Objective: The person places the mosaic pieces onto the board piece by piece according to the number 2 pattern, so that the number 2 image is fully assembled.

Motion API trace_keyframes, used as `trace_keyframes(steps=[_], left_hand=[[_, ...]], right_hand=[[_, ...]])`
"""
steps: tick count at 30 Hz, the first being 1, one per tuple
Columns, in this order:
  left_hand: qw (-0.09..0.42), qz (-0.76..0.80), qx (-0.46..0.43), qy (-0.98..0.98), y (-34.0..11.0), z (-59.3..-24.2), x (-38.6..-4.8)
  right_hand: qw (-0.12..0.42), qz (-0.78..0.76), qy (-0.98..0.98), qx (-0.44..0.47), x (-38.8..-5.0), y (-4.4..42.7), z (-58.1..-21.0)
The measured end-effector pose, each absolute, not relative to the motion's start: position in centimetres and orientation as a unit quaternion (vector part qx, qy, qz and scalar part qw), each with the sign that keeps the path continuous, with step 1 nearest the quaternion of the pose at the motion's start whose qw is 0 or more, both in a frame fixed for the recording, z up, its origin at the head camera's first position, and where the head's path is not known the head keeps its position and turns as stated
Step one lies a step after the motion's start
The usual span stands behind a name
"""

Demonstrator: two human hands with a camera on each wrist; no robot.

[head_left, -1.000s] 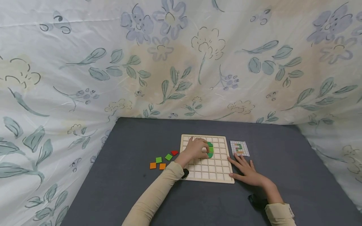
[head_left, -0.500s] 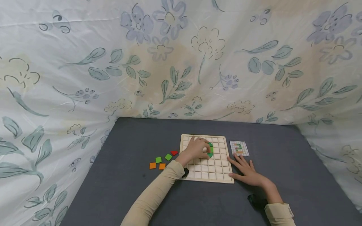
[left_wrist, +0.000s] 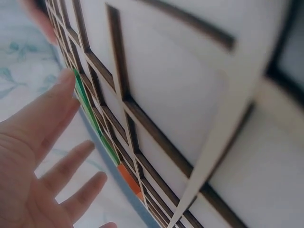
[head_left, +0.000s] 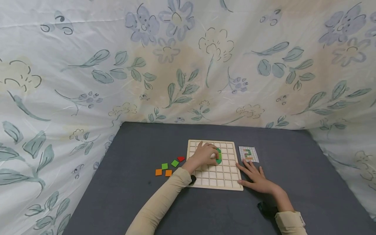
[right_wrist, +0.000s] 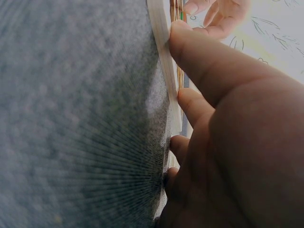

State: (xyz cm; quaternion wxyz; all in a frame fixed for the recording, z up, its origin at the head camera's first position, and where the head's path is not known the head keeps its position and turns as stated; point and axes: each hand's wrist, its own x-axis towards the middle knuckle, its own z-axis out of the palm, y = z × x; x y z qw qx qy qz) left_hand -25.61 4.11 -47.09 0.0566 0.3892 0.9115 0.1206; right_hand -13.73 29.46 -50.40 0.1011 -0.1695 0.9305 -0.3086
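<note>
On the worktop (head_left: 223, 212), the gridded board (head_left: 216, 180) is set toward the far edge. Green tiles (head_left: 220, 156) on it are touched by the left hand (head_left: 202, 154); whether one is pinched cannot be told. The board is touched by the right hand (head_left: 256, 180), fingers spread wide. Loose tiles (head_left: 164, 166) are scattered toward the left edge.

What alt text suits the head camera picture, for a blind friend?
A person's left hand reaches across a wooden grid board to green pieces on it, while the right hand touches the board's right edge. On the dark gray table, loose orange, green and red pieces lie left of the board, a small pattern card right of it.
</note>
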Motion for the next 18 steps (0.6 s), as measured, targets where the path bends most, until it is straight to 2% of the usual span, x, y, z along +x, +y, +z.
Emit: trace_keyframes(steps=[10,18], left_hand=[[0.025,0.134,0.38,0.915,2.7,-46.6,-25.2],[0.026,0.17,0.352,0.92,0.7,-46.3,-24.8]], right_hand=[[0.096,-0.305,0.932,-0.169,-13.8,29.5,-50.5],[0.096,-0.312,0.93,-0.172,-13.7,29.5,-50.5]])
